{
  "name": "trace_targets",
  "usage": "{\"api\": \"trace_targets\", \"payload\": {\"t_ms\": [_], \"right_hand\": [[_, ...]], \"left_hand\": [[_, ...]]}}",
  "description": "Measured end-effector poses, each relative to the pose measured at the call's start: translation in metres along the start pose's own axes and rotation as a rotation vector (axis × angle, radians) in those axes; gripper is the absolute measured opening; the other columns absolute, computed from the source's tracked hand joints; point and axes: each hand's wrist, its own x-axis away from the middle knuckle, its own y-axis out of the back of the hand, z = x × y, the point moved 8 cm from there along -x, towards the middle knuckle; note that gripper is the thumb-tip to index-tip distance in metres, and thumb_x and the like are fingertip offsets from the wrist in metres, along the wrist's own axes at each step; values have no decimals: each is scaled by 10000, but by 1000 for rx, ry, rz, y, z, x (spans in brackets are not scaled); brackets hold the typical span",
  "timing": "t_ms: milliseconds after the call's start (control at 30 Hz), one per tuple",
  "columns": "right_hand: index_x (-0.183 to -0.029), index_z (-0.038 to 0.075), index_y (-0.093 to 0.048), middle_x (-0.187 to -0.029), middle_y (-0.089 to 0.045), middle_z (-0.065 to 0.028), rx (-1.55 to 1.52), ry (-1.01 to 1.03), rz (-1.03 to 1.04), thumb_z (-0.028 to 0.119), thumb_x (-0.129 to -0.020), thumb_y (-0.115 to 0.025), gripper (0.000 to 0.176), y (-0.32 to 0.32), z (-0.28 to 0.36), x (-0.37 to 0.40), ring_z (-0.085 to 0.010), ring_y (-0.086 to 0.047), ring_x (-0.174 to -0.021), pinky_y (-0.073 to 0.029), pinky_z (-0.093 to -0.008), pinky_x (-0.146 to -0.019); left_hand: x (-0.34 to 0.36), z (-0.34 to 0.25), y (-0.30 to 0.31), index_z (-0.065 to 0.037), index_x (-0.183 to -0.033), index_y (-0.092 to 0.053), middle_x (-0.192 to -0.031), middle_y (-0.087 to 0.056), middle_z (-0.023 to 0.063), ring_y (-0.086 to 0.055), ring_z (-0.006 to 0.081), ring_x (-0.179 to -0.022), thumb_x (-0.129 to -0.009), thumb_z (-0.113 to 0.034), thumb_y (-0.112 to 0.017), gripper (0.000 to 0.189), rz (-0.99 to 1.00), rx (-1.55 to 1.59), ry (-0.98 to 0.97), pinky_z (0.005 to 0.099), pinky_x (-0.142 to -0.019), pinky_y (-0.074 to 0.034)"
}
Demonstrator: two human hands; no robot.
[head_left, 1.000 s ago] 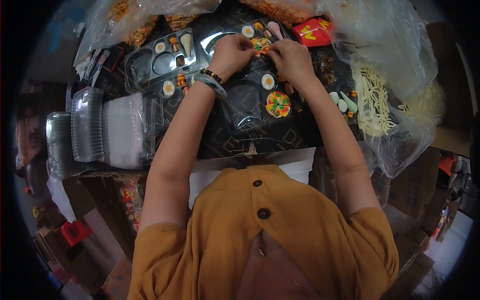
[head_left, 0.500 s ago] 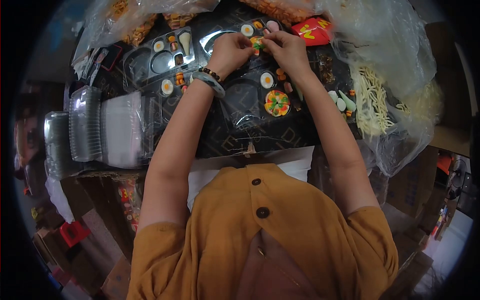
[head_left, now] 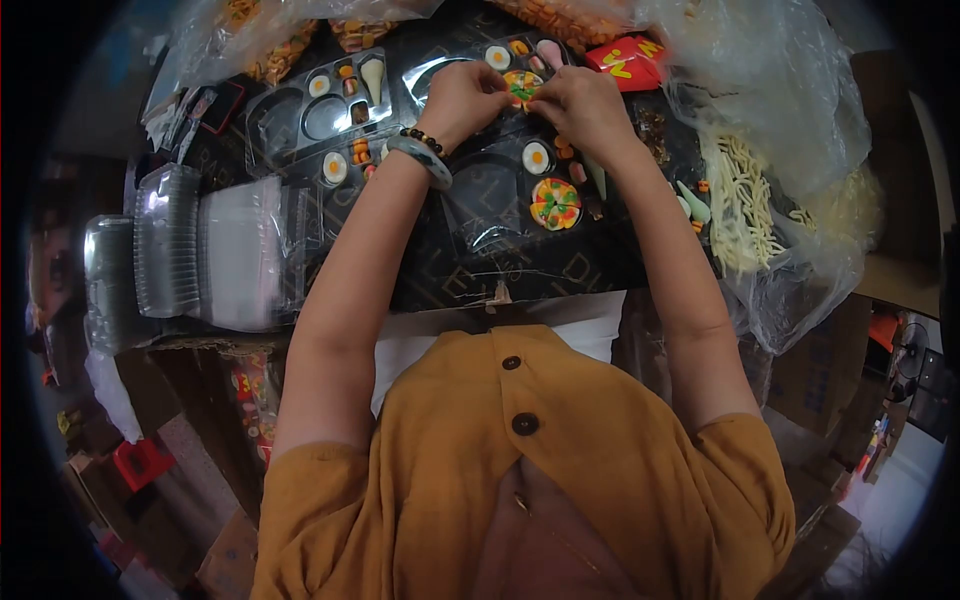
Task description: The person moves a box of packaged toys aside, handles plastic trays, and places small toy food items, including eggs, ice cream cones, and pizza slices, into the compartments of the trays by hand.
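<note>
A round toy pizza point(head_left: 522, 88), coloured in green, orange and yellow, lies in a clear plastic tray point(head_left: 420, 75) at the back of the table. My left hand point(head_left: 463, 104) has its thumb and fingertips pinched at the pizza's left edge. On the opposite edge, my right hand point(head_left: 588, 108) pinches with bent fingers. Just behind are a toy fried egg point(head_left: 498, 57) and a pink toy ice-cream cone point(head_left: 550, 54). Nearer me, a second toy pizza point(head_left: 555, 204) sits in another tray beside a toy fried egg point(head_left: 537, 157).
To the left, more clear trays point(head_left: 285, 130) hold small toy foods. Stacked clear plastic lids point(head_left: 168, 240) stand at the left edge. A red fries box point(head_left: 627, 64) lies at the back right, near a plastic bag of pale toy noodles point(head_left: 745, 200).
The pizza at my fingertips now shows as a fuller round, with more of it uncovered. My right hand has shifted slightly to the right and toward me; my left hand has barely moved.
</note>
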Motion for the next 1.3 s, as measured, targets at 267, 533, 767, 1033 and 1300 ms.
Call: {"api": "trace_targets", "payload": {"t_ms": [267, 533, 767, 1033, 1300], "right_hand": [[-695, 88, -677, -659, -625, -83, 75, -210, 70, 277, -723, -665, 191, -12, -5, 0, -226, -618, -711, -438, -374, -641], [-901, 116, -695, -825, -638, -95, -248, -343, 81, 277, -750, -648, 226, -12, -35, 8, -243, -616, -779, -458, -382, -702], [-938, 110, -687, -820, -633, -103, 16, -269, 169, 296, -759, -641, 262, -7, -19, 2, -243, -619, -769, -472, -359, -687], [-1010, 41, -656, -756, -645, -58, -839, -415, 43, 245, -819, -635, 280, -10, 14, 17, -91, -587, -660, -458, -223, -609], [-937, -18, -634, -764, -648, -41, -1170, -311, 398, 136, -825, -626, 190, -35, 86, 9, -72, -585, -706, -467, -210, -640]], "left_hand": [[0, -1, 1, -10, -920, -651, -791, -660, 62, -619, 115, -707, -735, -181, -723, 262, 32, 9, 14, 230, -658, -488], [0, 2, 6, -25, -902, -671, -712, -642, 77, -615, 146, -638, -672, -205, -732, 298, 15, 113, -21, 260, -589, -484], [4, -9, 11, 12, -1065, -608, -796, -632, 72, -592, 124, -677, -741, -158, -670, 371, 104, 106, 24, 246, -608, -475], [65, -29, 26, -83, -1426, -20, -1279, -439, 135, -575, 131, -862, -859, -14, -509, 752, 191, 780, -5, 180, -654, -463], [110, -21, 50, -69, -1413, -159, -1240, -463, 165, -588, 134, -870, -826, -10, -584, 727, 102, 707, -106, 240, -724, -506]]}}
